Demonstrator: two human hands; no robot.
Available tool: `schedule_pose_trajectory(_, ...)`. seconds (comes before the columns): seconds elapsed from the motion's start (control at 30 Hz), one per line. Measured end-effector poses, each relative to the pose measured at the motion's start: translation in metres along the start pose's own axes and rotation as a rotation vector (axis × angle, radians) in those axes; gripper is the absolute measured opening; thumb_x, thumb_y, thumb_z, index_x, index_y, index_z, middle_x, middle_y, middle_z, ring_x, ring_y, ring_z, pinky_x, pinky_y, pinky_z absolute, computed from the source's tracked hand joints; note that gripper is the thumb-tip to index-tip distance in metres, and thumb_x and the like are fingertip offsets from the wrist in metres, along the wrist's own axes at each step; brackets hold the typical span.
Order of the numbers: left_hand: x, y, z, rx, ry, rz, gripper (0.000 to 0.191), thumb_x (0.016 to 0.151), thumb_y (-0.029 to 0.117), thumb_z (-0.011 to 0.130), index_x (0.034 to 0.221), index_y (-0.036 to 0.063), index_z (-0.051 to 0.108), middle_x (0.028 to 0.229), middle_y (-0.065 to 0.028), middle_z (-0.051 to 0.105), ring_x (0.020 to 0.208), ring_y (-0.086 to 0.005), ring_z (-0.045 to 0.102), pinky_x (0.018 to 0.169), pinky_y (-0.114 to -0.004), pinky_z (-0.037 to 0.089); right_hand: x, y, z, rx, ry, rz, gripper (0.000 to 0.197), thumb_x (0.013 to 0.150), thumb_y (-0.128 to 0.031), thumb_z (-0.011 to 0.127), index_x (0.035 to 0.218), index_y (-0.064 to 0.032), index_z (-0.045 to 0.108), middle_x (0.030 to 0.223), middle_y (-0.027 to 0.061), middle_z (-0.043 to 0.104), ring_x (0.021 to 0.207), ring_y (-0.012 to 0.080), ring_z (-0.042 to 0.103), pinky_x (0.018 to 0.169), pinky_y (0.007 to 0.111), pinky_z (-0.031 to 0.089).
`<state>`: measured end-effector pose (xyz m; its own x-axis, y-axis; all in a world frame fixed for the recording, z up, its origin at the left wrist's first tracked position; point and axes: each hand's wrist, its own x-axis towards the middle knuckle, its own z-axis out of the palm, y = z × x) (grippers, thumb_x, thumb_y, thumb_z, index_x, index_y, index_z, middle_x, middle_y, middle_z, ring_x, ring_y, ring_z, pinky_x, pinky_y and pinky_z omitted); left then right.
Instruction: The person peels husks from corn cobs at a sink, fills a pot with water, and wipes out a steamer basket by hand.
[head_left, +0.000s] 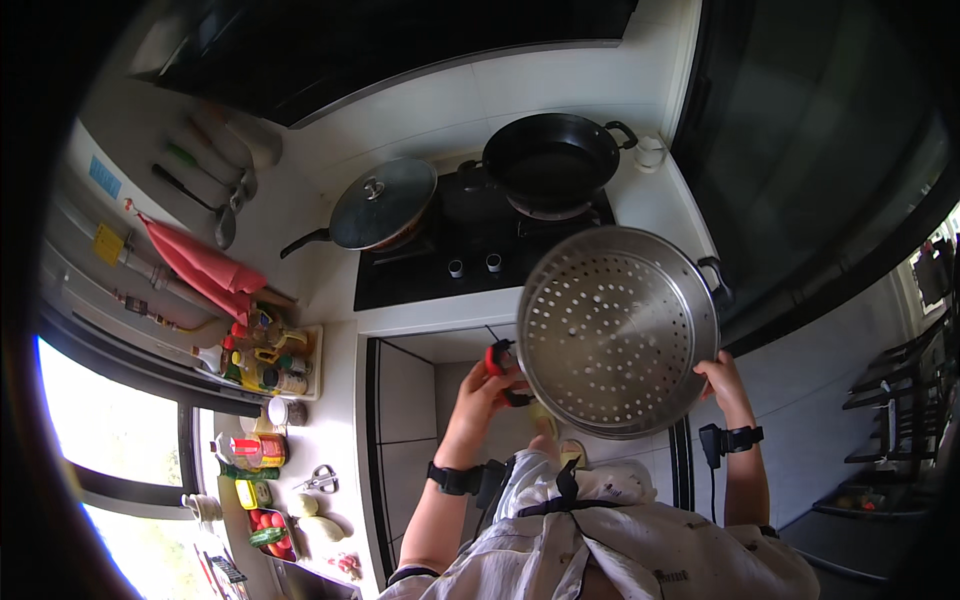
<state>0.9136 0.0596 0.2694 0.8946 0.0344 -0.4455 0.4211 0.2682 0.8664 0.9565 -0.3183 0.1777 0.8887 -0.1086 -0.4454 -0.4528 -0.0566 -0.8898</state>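
Note:
A round stainless-steel steamer tier (607, 337) with a perforated bottom hangs in front of the cooktop, over its front edge and the floor. My left hand (484, 390) is closed on a red and black handle piece at the steamer's left side. At the lower right, my right hand (721, 379) grips the steamer's rim. Another black handle (716, 276) sticks out from its upper right. Behind it, a black two-handled wok (555, 156) sits on the right burner. A lidded frying pan (384, 204) rests on the left burner of the black gas cooktop (431, 277).
Left of the cooktop, a white tray (319, 364) holds several bottles. Scissors (322, 478), pale vegetables and a container of tomatoes (270, 532) lie on the counter. Ladles (217, 214) and a pink cloth (199, 262) hang on the wall. A dark glass door stands at right.

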Motion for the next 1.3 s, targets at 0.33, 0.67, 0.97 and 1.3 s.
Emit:
schedule_pose_trajectory(0.33,0.14,-0.052,0.016,0.067,-0.234,-0.214,0.037,0.087,0.007,0.045,0.124,0.0039,0.041,0.113,-0.012,0.057,0.103,-0.0198,0.056,0.076,-0.029,0.05,0.129,0.049,-0.041,-0.107,0.231,0.183,0.026,0.064,-0.014,0.055,0.083,0.0038,0.057,0.057,0.0103,0.055,0.037,0.0202,0.05,0.033,0.03,0.039)
schedule_pose_trajectory(0.67,0.208,-0.084,0.069,0.072,-0.155,-0.282,0.035,0.088,0.006,0.049,0.122,0.0036,0.039,0.103,-0.0145,0.059,0.089,-0.0222,0.063,0.071,-0.03,0.052,0.227,0.042,-0.08,-0.143,0.255,0.198,0.028,0.069,-0.015,0.056,0.094,-0.002,0.057,0.069,0.0079,0.058,0.055,0.0183,0.056,0.042,0.031,0.045)
schedule_pose_trajectory(0.97,0.199,-0.1,0.093,0.003,0.041,-0.263,0.04,0.088,0.005,0.049,0.126,0.0053,0.037,0.1,-0.015,0.06,0.086,-0.0248,0.064,0.07,-0.03,0.053,0.252,0.052,-0.087,-0.196,0.145,0.185,0.025,0.071,-0.015,0.055,0.094,-0.0057,0.055,0.064,0.0047,0.053,0.046,0.0152,0.049,0.037,0.028,0.037)
schedule_pose_trajectory(1.3,0.134,-0.118,0.08,-0.433,0.153,-0.065,0.05,0.087,0.011,0.053,0.128,-0.0089,0.033,0.12,-0.0211,0.05,0.108,-0.0294,0.054,0.091,-0.033,0.044,0.292,0.074,-0.111,-0.098,0.103,0.293,0.028,0.074,-0.011,0.057,0.102,-0.0062,0.053,0.085,0.0085,0.058,0.067,0.0202,0.057,0.05,0.036,0.048)
